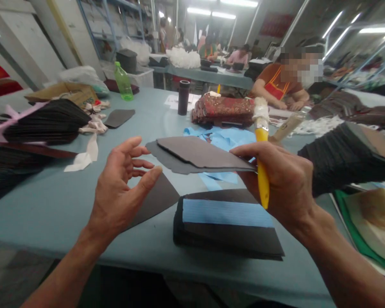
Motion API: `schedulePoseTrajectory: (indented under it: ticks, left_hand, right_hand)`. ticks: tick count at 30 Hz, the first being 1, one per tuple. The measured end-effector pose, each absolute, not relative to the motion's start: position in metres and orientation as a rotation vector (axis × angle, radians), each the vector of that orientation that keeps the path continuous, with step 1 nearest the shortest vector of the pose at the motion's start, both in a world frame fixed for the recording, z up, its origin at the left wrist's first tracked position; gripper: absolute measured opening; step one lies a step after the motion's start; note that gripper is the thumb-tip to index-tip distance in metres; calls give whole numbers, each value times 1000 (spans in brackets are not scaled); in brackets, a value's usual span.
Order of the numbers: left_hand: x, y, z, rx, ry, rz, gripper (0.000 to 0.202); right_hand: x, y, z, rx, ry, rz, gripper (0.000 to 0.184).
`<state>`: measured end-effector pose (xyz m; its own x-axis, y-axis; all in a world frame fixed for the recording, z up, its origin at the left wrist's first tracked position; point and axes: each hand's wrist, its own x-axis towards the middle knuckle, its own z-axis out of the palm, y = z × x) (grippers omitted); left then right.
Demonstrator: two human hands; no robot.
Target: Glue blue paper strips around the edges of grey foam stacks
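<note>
My right hand [282, 184] is closed round a yellow-handled brush [262, 149] that points up, and its fingertips also pinch the edge of a grey flat sheet [199, 155] held above the table. My left hand [122, 188] hovers open, fingers spread and palm turned right, just left of that sheet and touching nothing. Under my left hand another dark sheet [157, 201] lies on the table. A black stack with a blue strip on top [227, 222] sits in front of me.
Blue strips [227, 139] lie behind the sheet. Fanned black stacks [45, 122] fill the left, another [346, 158] the right. A patterned red stack [224, 110], a black cylinder [183, 97] and a green bottle [123, 81] stand further back. A person in orange [276, 85] works opposite.
</note>
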<state>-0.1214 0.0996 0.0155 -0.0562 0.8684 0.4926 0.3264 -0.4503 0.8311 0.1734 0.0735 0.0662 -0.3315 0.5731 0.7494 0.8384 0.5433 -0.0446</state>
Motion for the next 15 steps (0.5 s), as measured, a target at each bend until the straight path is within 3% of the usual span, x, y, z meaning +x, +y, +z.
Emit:
schedulePoseTrajectory:
  ticks: [4,11,15]
  left_hand:
    - [-104,90,23,2155,1278,1683,90]
    - [-71,83,50,2751,954,1620,37]
    - [-58,82,52,2643,883,1599,31]
  right_hand:
    - [192,57,61,-1128,-2147,-595,10]
    - [213,32,67,-1137,-2152,-697,13]
    - [222,18,75,-1182,-2081,-717,9]
